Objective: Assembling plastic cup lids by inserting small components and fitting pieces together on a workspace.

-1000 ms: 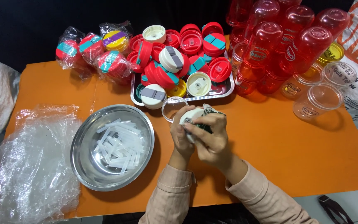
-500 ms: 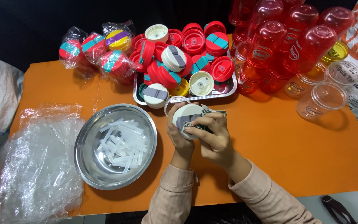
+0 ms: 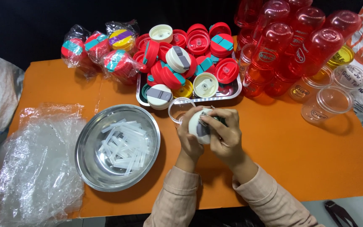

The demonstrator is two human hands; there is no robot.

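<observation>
Both my hands meet over the orange table (image 3: 299,159), holding a cream-white bottle lid (image 3: 198,125) with a grey flap. My left hand (image 3: 188,136) cups the lid from the left and below. My right hand (image 3: 225,132) grips it from the right, with fingertips pressed on the lid's top. A clear plastic ring (image 3: 177,110) lies on the table just behind the lid. To the left stands a round steel bowl (image 3: 90,168) with several short clear plastic strips (image 3: 122,145) in it.
A steel tray (image 3: 232,93) behind my hands is heaped with red, teal and cream lids. Wrapped lids (image 3: 101,48) lie at the back left. Red and clear plastic bottles (image 3: 299,50) crowd the back right. Crumpled clear plastic wrap (image 3: 34,168) covers the left edge.
The lid has turned in my hands, and my right fingers have shifted onto its top. My hands stay in the same spot.
</observation>
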